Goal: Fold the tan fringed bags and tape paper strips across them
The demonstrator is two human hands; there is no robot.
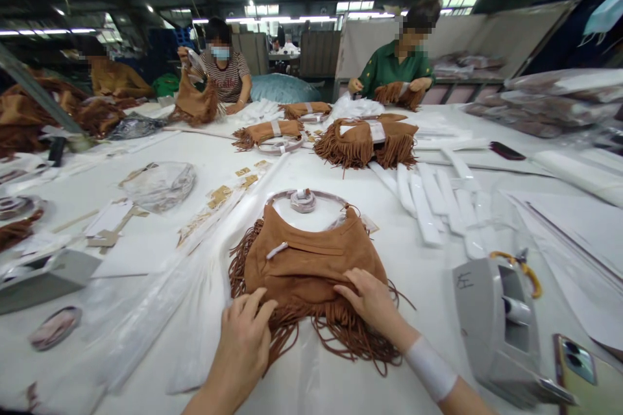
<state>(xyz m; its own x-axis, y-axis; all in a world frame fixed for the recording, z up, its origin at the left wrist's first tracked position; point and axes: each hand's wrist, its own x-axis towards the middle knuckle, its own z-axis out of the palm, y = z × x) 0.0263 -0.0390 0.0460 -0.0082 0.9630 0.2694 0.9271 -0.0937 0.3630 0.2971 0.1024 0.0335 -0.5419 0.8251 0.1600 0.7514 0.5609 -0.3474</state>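
Observation:
A brown suede handbag (302, 259) with long fringe lies flat on the white table in front of me, its wrapped handle curving away at the top. A small coiled strap (302, 201) rests inside the handle's loop. My left hand (247, 331) is at the bag's lower left edge, fingers bent and apart over the fringe (285, 324). My right hand (367, 298) lies on the lower right of the bag, fingers spread on the suede. A white band (431, 366) circles my right wrist. Neither hand grips anything that I can see.
A grey tape dispenser (496, 324) and a phone (588, 369) are at the right; another dispenser (48, 275) is at the left. White foam strips (428, 207) lie beyond. Wrapped fringed bags (370, 139) sit further back, where several co-workers (402, 68) handle others.

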